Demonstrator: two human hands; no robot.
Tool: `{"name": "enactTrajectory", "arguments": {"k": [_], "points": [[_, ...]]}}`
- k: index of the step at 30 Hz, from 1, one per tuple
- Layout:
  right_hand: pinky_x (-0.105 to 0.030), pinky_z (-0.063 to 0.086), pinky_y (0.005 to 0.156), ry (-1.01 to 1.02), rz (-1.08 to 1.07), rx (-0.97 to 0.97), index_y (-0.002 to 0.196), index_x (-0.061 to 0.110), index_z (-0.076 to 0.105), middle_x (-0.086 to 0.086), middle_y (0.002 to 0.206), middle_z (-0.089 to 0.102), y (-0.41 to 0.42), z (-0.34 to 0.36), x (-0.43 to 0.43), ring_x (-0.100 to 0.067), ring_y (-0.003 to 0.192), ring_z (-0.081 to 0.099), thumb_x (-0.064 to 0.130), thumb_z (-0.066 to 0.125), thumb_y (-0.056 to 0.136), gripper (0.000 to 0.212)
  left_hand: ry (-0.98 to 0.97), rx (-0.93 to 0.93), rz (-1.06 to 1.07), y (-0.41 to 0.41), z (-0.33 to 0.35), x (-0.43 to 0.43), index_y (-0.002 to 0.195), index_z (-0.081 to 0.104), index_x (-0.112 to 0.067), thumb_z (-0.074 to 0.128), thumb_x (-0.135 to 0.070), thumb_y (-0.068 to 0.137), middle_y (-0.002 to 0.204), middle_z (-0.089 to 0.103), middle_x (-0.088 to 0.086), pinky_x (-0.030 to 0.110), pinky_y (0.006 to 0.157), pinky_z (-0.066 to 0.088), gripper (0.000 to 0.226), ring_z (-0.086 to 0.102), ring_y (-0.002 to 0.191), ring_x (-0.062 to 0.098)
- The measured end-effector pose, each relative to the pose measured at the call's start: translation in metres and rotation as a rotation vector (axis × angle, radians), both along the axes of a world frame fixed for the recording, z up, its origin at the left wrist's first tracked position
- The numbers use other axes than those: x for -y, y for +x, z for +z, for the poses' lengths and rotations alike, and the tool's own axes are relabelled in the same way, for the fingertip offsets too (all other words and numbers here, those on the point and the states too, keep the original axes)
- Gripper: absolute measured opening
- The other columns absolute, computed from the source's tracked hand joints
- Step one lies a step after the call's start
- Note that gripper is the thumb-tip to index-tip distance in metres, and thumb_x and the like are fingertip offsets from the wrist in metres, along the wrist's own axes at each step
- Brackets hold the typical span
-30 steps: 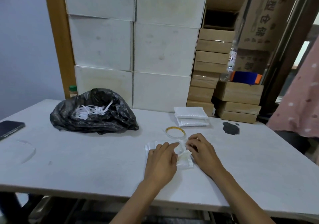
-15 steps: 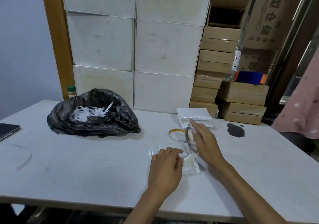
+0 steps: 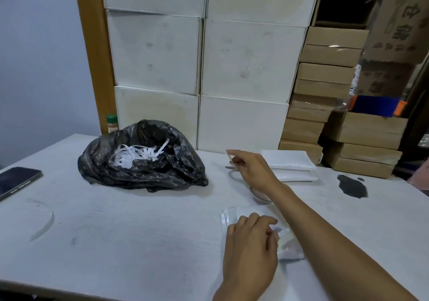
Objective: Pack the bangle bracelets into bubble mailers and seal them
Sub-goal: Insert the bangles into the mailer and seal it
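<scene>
A small clear bubble mailer [image 3: 226, 217] lies flat on the white table [image 3: 139, 231], near the front right. My left hand [image 3: 250, 242] lies on top of it with its fingers curled over the mailer's flap end. My right hand [image 3: 253, 168] is raised above the table further back and pinches a thin white strip [image 3: 228, 155] that points toward the black bag. A bangle bracelet [image 3: 260, 196] lies on the table under my right wrist, mostly hidden. A stack of white bubble mailers [image 3: 287, 163] sits behind my right hand.
A black plastic bag [image 3: 144, 161] holding several white strips sits at the back centre. A phone [image 3: 16, 181] lies at the left edge. A dark stain [image 3: 351, 185] marks the table at the right. White and brown boxes [image 3: 250, 68] are stacked behind the table.
My right hand left the mailer, lifted with the thin strip and moved back and left toward the black bag. My left hand stayed on the mailer.
</scene>
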State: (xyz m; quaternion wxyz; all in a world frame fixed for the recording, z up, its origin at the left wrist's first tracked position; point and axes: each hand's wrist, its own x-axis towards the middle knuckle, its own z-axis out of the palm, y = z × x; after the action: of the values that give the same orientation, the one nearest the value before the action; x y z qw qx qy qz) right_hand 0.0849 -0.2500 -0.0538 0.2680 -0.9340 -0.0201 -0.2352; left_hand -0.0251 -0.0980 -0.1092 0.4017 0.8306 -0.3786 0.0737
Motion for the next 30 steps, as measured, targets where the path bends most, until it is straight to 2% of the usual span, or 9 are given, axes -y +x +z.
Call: {"name": "enactTrajectory", "arguments": {"k": [2, 5, 7, 10, 14, 19, 24, 27, 30], "points": [[-0.014, 0.048, 0.086, 0.045, 0.013, -0.151, 0.150, 0.037, 0.032, 0.005, 0.097, 0.069, 0.002, -0.008, 0.007, 0.000, 0.091, 0.063, -0.010, 0.055, 0.084, 0.084, -0.010, -0.005, -0.003, -0.001, -0.001, -0.001, 0.117, 0.054, -0.040, 0.020, -0.047, 0.080, 0.105, 0.060, -0.017, 0.023, 0.095, 0.032, 0.051, 0.049, 0.104, 0.004], [-0.023, 0.054, 0.085, 0.244, 0.038, -0.246, 0.153, 0.040, 0.019, -0.003, 0.099, 0.066, 0.002, -0.018, 0.019, -0.016, 0.092, 0.066, -0.012, 0.058, 0.081, 0.097, -0.015, -0.012, -0.003, 0.000, 0.000, -0.001, 0.117, 0.054, -0.040, 0.024, -0.046, 0.084, 0.104, 0.061, -0.017, 0.023, 0.094, 0.033, 0.045, 0.049, 0.103, 0.004], [-0.028, 0.056, 0.086, 0.316, 0.013, -0.230, 0.150, 0.030, 0.034, -0.006, 0.106, 0.066, -0.003, -0.014, 0.024, -0.025, 0.097, 0.066, -0.010, 0.059, 0.085, 0.080, -0.029, -0.014, 0.003, 0.000, 0.000, -0.001, 0.117, 0.054, -0.039, 0.035, -0.039, 0.091, 0.103, 0.061, -0.017, 0.023, 0.094, 0.033, 0.032, 0.048, 0.103, 0.003], [-0.032, 0.053, 0.092, 0.225, -0.064, -0.114, 0.131, 0.025, 0.056, 0.000, 0.106, 0.069, -0.022, 0.003, 0.028, -0.017, 0.098, 0.066, 0.003, 0.060, 0.092, 0.045, -0.051, -0.019, 0.008, -0.001, -0.001, -0.002, 0.111, 0.057, -0.037, 0.044, -0.032, 0.092, 0.102, 0.061, -0.017, 0.022, 0.093, 0.033, 0.023, 0.048, 0.102, 0.002], [-0.023, 0.053, 0.080, 0.224, 0.010, -0.172, 0.107, 0.020, 0.071, 0.007, 0.096, 0.073, -0.090, 0.021, 0.021, -0.011, 0.084, 0.068, 0.012, 0.059, 0.094, 0.019, -0.051, -0.025, 0.020, -0.001, -0.001, -0.002, 0.101, 0.057, -0.034, 0.049, -0.032, 0.091, 0.099, 0.060, -0.017, 0.022, 0.089, 0.033, 0.014, 0.050, 0.099, 0.002], [-0.019, 0.049, 0.078, 0.093, -0.008, -0.196, 0.095, 0.026, 0.074, 0.015, 0.092, 0.070, -0.175, -0.005, 0.015, -0.005, 0.088, 0.065, 0.017, 0.062, 0.092, 0.015, -0.044, -0.017, 0.035, -0.002, 0.001, -0.002, 0.095, 0.057, -0.034, 0.052, -0.034, 0.092, 0.095, 0.060, -0.017, 0.024, 0.088, 0.036, 0.006, 0.050, 0.097, 0.002], [-0.020, 0.050, 0.083, -0.061, -0.022, -0.092, 0.110, 0.034, 0.071, 0.025, 0.100, 0.065, -0.208, -0.034, 0.015, 0.000, 0.098, 0.063, 0.030, 0.059, 0.095, 0.020, -0.023, -0.047, -0.006, -0.001, 0.004, -0.003, 0.086, 0.058, -0.035, 0.053, -0.031, 0.091, 0.090, 0.060, -0.016, 0.028, 0.087, 0.042, 0.008, 0.052, 0.093, 0.004], [-0.026, 0.052, 0.085, -0.047, -0.036, -0.042, 0.112, 0.033, 0.071, 0.023, 0.103, 0.065, -0.210, -0.038, 0.013, -0.002, 0.101, 0.061, 0.030, 0.064, 0.092, 0.021, -0.023, -0.137, -0.086, 0.004, 0.005, -0.007, 0.092, 0.062, -0.032, 0.049, -0.028, 0.095, 0.096, 0.062, -0.015, 0.028, 0.089, 0.042, 0.014, 0.052, 0.098, 0.005], [-0.021, 0.047, 0.090, -0.184, -0.035, 0.040, 0.116, 0.033, 0.067, 0.019, 0.116, 0.060, -0.211, -0.037, 0.006, -0.002, 0.110, 0.053, 0.028, 0.065, 0.092, 0.025, -0.153, -0.318, -0.202, 0.009, 0.011, -0.015, 0.099, 0.066, -0.025, 0.047, -0.014, 0.098, 0.102, 0.064, -0.011, 0.019, 0.087, 0.041, 0.022, 0.055, 0.103, 0.006]]}}
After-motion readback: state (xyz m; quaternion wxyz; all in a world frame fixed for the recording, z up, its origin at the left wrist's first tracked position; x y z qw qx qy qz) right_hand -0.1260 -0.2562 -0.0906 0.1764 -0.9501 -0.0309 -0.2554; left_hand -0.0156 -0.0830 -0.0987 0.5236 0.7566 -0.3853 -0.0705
